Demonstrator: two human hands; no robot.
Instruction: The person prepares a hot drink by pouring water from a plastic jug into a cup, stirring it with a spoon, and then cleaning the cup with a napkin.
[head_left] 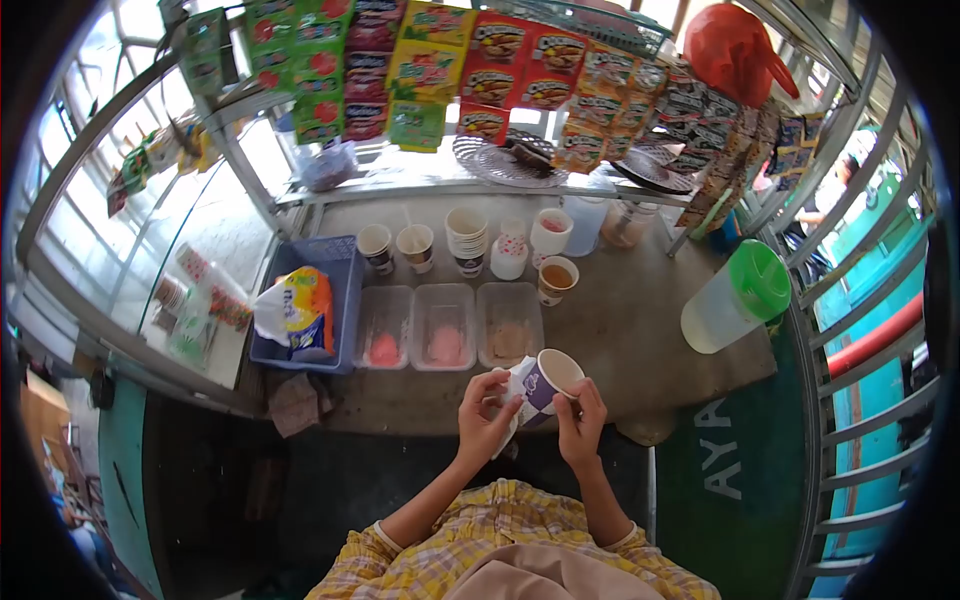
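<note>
A purple-and-white paper cup (pixel 538 394) is held above the front edge of the counter, tilted, its mouth facing up and right. My right hand (pixel 581 420) grips its right side between thumb and fingers. My left hand (pixel 488 412) is closed on a white cloth or tissue (pixel 517 383) that lies against the cup's left side. Just beyond the hands stand three clear plastic tubs, one with red powder (pixel 384 345), one with pink powder (pixel 446 343) and one with brownish powder (pixel 509 335). A cup of amber liquid (pixel 557 279) stands behind them.
Stacked paper cups (pixel 467 240) line the counter (pixel 640 330). At left a blue basket (pixel 262 345) holds a plastic packet (pixel 310 310). A green-lidded pitcher (pixel 735 297) stands at right. Sachet strips (pixel 500 60) hang from the shelf above. Metal bars (pixel 870 420) border the right side.
</note>
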